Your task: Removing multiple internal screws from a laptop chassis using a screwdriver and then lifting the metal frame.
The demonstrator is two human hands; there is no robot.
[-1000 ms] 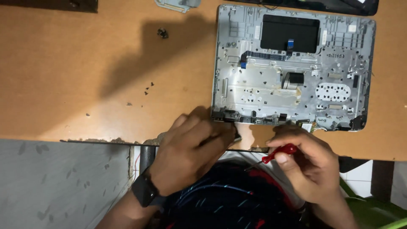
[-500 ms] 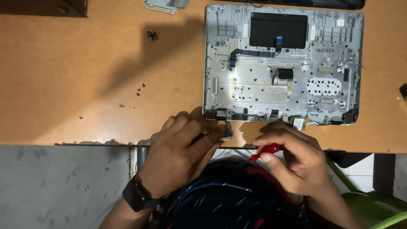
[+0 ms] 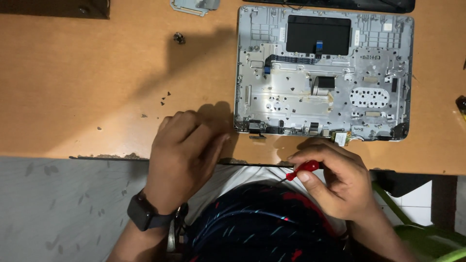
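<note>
An opened grey laptop base [image 3: 323, 77], inner side up with a black pad and a blue ribbon cable, lies on the orange-brown table [image 3: 87, 82]. My left hand [image 3: 182, 155] rests palm down on the table edge just left of the base's near left corner, fingers curled; whether it holds anything is hidden. My right hand [image 3: 335, 179] is below the base's near edge, shut on a small red-handled screwdriver [image 3: 301, 170]. A dark watch [image 3: 145, 216] is on my left wrist.
Several tiny screws [image 3: 165, 98] lie on the table left of my left hand. A dark round bit [image 3: 179, 38] and a grey metal part [image 3: 196, 5] sit farther back. A black panel [image 3: 340, 4] lies behind the base. Green stuff [image 3: 427, 235] shows at bottom right.
My left hand has slid left, off the base's near left corner, onto bare table. My right hand still holds the red screwdriver, a little lower. The camera view has shifted.
</note>
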